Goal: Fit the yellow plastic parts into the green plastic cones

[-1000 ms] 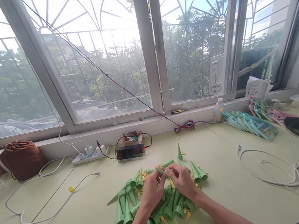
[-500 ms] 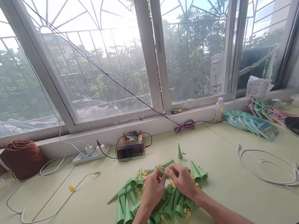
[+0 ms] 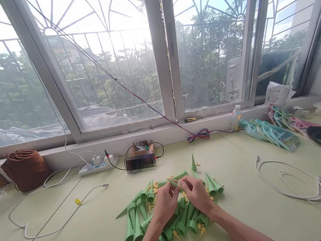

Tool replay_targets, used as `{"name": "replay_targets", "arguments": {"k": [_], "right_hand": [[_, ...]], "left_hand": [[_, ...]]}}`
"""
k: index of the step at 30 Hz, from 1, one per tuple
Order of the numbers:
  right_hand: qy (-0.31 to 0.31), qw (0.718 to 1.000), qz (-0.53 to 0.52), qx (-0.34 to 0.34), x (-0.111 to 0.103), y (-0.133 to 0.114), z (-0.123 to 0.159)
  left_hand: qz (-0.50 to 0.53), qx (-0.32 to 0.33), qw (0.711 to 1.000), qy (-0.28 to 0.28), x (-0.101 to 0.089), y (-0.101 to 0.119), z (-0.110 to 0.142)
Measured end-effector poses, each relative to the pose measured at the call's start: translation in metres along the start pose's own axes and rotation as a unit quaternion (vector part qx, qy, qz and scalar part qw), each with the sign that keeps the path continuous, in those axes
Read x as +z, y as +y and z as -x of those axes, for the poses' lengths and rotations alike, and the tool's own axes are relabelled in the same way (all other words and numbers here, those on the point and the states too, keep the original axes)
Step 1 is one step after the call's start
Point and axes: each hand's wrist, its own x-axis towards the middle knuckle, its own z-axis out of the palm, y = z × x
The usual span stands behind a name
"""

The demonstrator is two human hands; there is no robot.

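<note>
My left hand (image 3: 165, 201) is closed on a green plastic watering spike (image 3: 174, 183), its pointed end showing above the fingers. My right hand (image 3: 196, 192) meets it there, thumb and fingertips pinched on a small yellow valve (image 3: 180, 186) at the spike's side, mostly hidden by the fingers. Under and around both hands lies a pile of similar green spikes (image 3: 181, 227), many with wide open ends facing me. Loose yellow valves (image 3: 202, 231) are scattered among them. One spike (image 3: 193, 162) stands upright behind my right hand, with a yellow valve sticking out of its side.
A power strip (image 3: 95, 166), a brown drawstring bag (image 3: 25, 169) and a small cardboard box (image 3: 143, 148) stand along the window side. White cables (image 3: 292, 193) lie at both sides. Teal packaged items (image 3: 274, 133) and a bottle (image 3: 235, 117) sit at the back right.
Both hands stay together on the same watering spike, with hardly any finger movement. The whole view has shifted very slightly.
</note>
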Motion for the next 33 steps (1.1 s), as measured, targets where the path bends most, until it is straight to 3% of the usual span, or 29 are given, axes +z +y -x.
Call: {"name": "replay_targets", "arguments": {"k": [33], "right_hand": [[0.008, 1.0, 0.011, -0.013, -0.0002, -0.0022, 0.0]], "left_hand": [[0.003, -0.002, 1.0, 0.001, -0.0006, 0.0011, -0.0001]]}}
